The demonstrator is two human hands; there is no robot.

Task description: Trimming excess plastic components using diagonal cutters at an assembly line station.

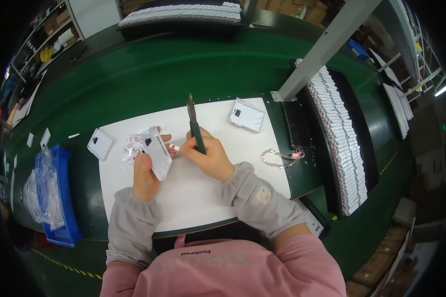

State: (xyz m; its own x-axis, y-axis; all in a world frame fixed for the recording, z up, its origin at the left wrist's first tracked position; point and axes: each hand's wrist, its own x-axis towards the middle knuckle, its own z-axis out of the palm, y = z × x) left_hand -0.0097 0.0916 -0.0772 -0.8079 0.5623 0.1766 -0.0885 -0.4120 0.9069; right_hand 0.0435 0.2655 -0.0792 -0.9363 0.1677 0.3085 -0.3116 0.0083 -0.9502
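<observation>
My left hand (145, 179) is closed round a white plastic casing (158, 157), tilted above a white sheet (198, 200), with the thumb on its near side. Close to the casing's right edge, my right hand (212, 156) pinches a small red-and-white piece (174, 147). The same hand holds a pointed tool (195, 129) with a dark green handle, its metal tip facing away from me; its exact kind is unclear. A pile of small red-and-white pieces (130, 151) lies behind my left hand. White casings lie on the sheet at the left (100, 144) and the far right (247, 115).
A blue tray (67, 198) with clear plastic bags stands at the left. To the right are a beaded strap (272, 157), a dark phone-like slab (296, 123), a metal post (322, 49) and a long black tray (362, 128) of white casings. Another filled tray (181, 30) sits at the back.
</observation>
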